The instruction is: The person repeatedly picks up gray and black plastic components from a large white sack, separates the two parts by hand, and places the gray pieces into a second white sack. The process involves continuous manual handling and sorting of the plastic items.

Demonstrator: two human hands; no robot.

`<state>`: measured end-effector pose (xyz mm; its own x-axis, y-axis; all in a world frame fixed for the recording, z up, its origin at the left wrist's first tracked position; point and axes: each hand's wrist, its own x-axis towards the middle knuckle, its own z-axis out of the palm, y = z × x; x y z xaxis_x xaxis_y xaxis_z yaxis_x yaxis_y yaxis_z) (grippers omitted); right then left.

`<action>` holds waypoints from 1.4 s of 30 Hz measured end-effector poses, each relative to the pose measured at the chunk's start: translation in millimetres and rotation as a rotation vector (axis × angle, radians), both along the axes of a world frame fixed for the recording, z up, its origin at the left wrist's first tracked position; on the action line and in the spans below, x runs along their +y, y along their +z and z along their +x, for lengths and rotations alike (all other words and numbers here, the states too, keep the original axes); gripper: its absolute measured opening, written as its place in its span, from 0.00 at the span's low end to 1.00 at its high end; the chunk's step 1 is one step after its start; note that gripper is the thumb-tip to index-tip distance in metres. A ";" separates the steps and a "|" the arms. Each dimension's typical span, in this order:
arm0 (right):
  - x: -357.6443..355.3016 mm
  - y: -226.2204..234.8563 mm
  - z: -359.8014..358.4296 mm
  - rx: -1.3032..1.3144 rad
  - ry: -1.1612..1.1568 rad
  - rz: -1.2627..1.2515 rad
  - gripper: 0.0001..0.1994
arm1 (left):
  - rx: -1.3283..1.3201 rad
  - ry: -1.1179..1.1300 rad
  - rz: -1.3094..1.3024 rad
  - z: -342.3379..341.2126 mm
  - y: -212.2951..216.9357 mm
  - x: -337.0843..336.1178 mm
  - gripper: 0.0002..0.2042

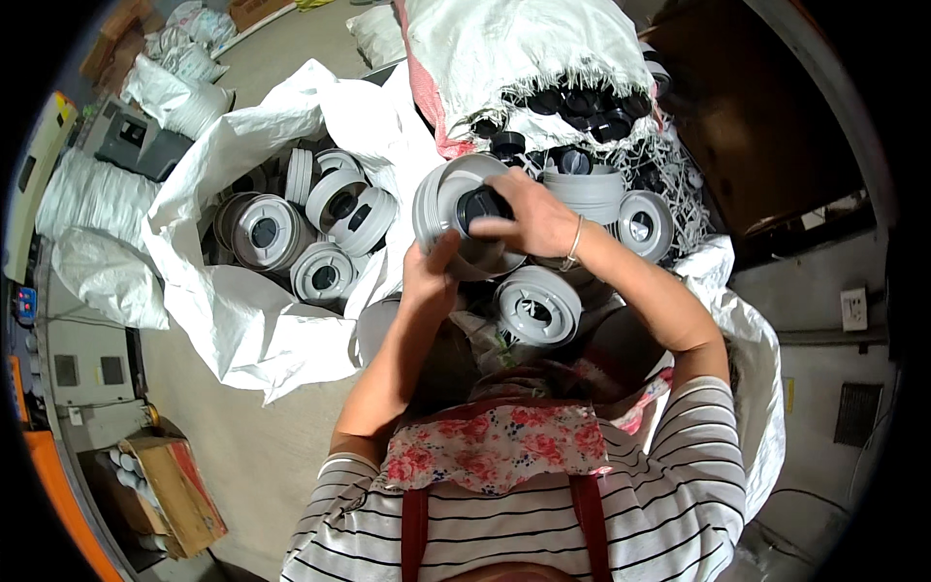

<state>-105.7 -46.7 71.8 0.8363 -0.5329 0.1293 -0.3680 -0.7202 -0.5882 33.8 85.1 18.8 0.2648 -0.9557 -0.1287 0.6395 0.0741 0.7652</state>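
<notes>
My left hand (433,274) grips the lower left rim of a grey ribbed round plastic part (433,199), tilted in front of me. Inside its opening, the fingers of my right hand (531,215) close on a black round plastic piece (481,206). Whether that piece is seated in the grey part I cannot tell. Just below lies another grey round part (538,307) with a dark centre. More grey parts (584,191) sit to the right of my right hand, one with a black piece on top.
On the left, a white woven sack (281,335) holds several grey round parts (267,231). Ahead, another white sack (524,44) spills black pieces (582,103) beside thin grey plastic strips (669,160). A cardboard box (179,490) stands at the lower left.
</notes>
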 end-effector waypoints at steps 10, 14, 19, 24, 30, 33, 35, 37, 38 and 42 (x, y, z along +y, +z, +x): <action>33.7 0.6 -6.6 -0.041 0.349 -0.270 0.33 | -0.197 -0.180 0.069 25.9 2.9 32.6 0.25; 41.8 7.0 -7.9 -0.045 0.275 -0.300 0.33 | -0.148 -0.181 0.052 22.1 14.4 35.8 0.21; 48.2 -1.7 -5.9 -0.305 -0.125 0.210 0.30 | -0.444 -0.052 -0.050 -2.2 23.0 39.2 0.18; 37.6 3.4 -9.8 -0.158 -0.068 0.541 0.36 | -0.309 -0.030 -0.084 -1.3 23.0 40.2 0.21; 31.2 0.7 -3.7 0.254 -0.191 0.963 0.30 | -0.311 -0.005 -0.091 0.4 33.0 47.2 0.25; 58.5 1.3 -2.7 -0.187 0.006 0.201 0.30 | -0.356 -0.019 0.096 9.4 28.5 58.2 0.25; 57.8 -9.4 4.8 -0.101 -0.099 0.974 0.30 | -0.593 0.015 0.029 8.8 36.8 58.7 0.28; 51.5 -27.9 6.1 -0.156 -0.096 1.336 0.28 | -1.217 0.118 -0.065 31.7 53.5 51.1 0.34; 62.0 -21.3 13.8 -0.126 -0.113 1.156 0.32 | -1.304 0.195 -0.016 51.9 56.2 45.0 0.36; 84.6 -36.5 20.8 -0.139 0.061 0.754 0.15 | -1.912 0.441 -0.060 162.0 18.5 -5.1 0.39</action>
